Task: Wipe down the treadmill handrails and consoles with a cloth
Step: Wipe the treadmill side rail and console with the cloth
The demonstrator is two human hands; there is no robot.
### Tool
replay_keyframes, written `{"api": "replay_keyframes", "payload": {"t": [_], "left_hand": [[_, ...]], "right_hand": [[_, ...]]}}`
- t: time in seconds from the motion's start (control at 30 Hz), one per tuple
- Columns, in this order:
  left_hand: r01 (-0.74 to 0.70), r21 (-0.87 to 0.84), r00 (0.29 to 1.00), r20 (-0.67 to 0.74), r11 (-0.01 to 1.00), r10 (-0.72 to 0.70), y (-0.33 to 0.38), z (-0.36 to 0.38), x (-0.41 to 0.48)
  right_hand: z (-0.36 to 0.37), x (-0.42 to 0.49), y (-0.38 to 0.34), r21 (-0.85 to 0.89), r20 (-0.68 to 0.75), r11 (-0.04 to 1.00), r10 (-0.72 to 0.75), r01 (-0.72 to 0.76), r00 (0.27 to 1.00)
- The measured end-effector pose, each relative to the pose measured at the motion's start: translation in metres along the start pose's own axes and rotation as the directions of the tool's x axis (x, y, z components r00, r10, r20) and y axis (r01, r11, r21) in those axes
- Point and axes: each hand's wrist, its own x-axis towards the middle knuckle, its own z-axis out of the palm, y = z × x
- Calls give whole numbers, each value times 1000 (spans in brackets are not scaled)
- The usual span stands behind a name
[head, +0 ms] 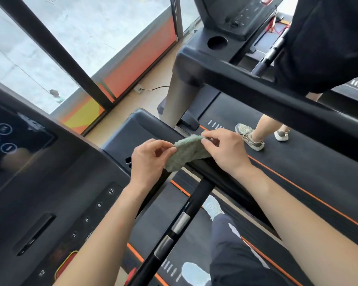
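Both our hands are up at the right edge of the console (56, 203), with the green cloth (186, 154) held between them. Our left hand (148, 159) pinches the cloth's left edge with thumb and forefinger, the other fingers curled. Our right hand (225, 150) pinches the upper right corner the same way. The cloth is spread slack between the two grips, its lower edge hanging just over the dark side rail (219, 178); we cannot tell whether it touches. Below the hands the black handrail (181, 222), with two silver pads, runs from that rail toward us, between our forearms. The console's numbered buttons lie just beside our left forearm. To the right runs the neighbouring treadmill's belt (298, 162), an orange stripe marking its edge. A second person's shoes (249, 137) stand on it, near our right hand. That machine's thick rail (277, 93) crosses above. Open floor (153, 83) shows ahead, between the machines and the window (81, 34).
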Motion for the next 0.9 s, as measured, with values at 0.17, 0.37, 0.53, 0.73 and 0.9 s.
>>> {"api": "replay_keyframes", "payload": {"t": [0.17, 0.37, 0.53, 0.73, 0.9], "left_hand": [[62, -54, 992, 114, 997, -55, 1, -12, 13], [-101, -1, 982, 162, 995, 100, 8, -34, 19], [-165, 37, 965, 215, 986, 153, 5, -51, 22], [-107, 122, 944, 324, 987, 62, 4, -73, 8], [-59, 205, 986, 164, 977, 25, 4, -78, 11]], "right_hand": [[6, 17, -9, -92, 2, 994, -63, 63, 998], [5, 33, -33, -19, 184, 973, -221, 229, 958], [19, 41, -56, 38, 512, 956, -269, 291, 816], [15, 60, -57, -181, 590, 880, -260, 438, 765], [9, 77, -66, -263, 590, 899, -136, 349, 796]]}}
